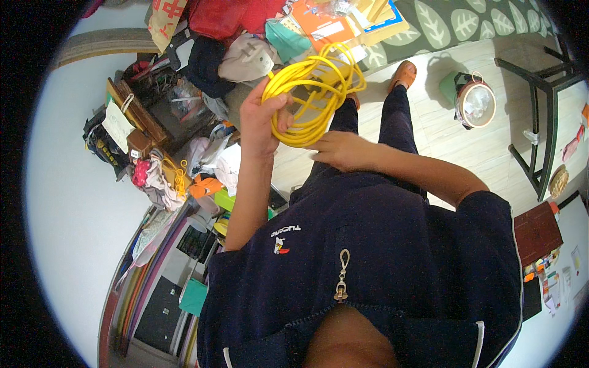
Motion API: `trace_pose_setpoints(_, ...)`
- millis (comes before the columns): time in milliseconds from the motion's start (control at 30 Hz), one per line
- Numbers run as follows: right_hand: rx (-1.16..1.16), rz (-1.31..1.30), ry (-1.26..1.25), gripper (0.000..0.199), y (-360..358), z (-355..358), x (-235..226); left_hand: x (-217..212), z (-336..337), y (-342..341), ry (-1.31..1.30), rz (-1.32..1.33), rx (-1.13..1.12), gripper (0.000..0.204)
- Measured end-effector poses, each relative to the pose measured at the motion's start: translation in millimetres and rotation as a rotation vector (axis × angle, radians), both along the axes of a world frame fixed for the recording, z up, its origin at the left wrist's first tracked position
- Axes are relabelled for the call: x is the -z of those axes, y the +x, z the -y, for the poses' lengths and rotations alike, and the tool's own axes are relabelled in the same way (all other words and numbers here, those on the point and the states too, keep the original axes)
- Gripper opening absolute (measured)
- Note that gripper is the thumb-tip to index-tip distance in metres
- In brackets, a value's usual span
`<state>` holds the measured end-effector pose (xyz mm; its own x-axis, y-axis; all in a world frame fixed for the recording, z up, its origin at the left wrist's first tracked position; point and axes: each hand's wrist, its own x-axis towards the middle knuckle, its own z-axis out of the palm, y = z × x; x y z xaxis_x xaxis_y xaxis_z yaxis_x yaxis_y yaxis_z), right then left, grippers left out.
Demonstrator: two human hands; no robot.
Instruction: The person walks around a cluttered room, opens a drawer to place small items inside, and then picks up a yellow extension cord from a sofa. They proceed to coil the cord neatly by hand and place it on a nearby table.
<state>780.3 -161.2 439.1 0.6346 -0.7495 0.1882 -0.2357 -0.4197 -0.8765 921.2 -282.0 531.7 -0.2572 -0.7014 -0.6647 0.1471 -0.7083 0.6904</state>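
Note:
My left hand (264, 116) is closed round a loose coil of yellow cable (300, 132), held up in front of my body. The thumb lies over the loops on the left side. At the upper left of the coil, the cable meets a pale piece (264, 64) that looks like a plug, against a beige item. My right hand (343, 151) is just below the coil, fingers loosely stretched toward its lower edge. Whether the fingertips touch the loops I cannot tell.
Bags, clothes and papers (331, 30) are piled at the far side. Cluttered shelves (147, 135) stand at the left, with another yellow cord (179, 176). A lined bin (477, 105) and a black metal frame (540, 122) stand on the right. A leaf-patterned cloth (463, 21) lies beyond.

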Motion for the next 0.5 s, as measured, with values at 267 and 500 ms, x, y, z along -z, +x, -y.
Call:
trace_pose_setpoints(267, 0.596, 0.342, 0.543, 0.022, -50.6, 98.0, -37.2, -8.4, -2.2, -7.9, -0.068, 0.162, 0.140, 0.045)
trace_pose_setpoints(500, 0.439, 0.325, 0.460, 0.030, -28.8, 133.1, -22.1, -12.1, -4.5, -6.4, -0.006, 0.198, 0.145, 0.040)
